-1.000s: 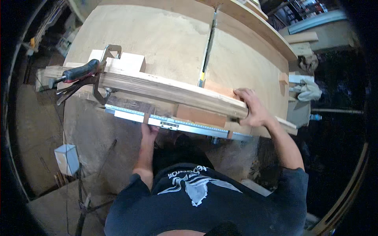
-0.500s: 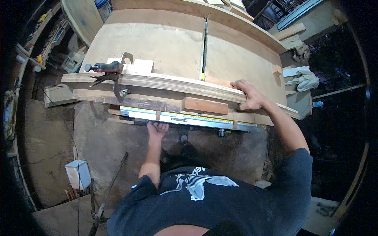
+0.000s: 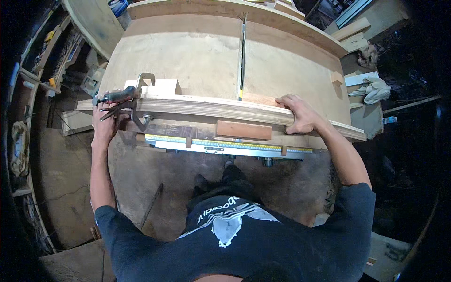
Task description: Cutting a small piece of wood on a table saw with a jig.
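Observation:
A thick plywood fence (image 3: 202, 104) crosses the near side of a flat plywood sled (image 3: 178, 47). My right hand (image 3: 301, 115) grips the fence right of the middle, fingers over its top and thumb on the near face. At the left end, my left hand (image 3: 106, 126) is closed around the fence, its fingers partly hidden by a clamp's handle. This clamp (image 3: 117, 96), with a metal jaw, bites on the fence and a pale wood block (image 3: 165, 87) behind it. A reddish wood block (image 3: 244, 130) sits against the near side. Behind the fence, beside my right fingers, lies a reddish strip (image 3: 259, 98).
A metal rail (image 3: 253, 145) with a yellow measuring scale runs along the front edge, a dark knob (image 3: 268, 162) below it. A narrow slot (image 3: 243, 56) splits the sled. A tall board (image 3: 235, 7) closes its far side. A pale cloth (image 3: 376, 90) lies at right.
My left hand has left the underside of the metal rail and moved up and left to the fence's left end by the clamp. My right hand keeps its grip.

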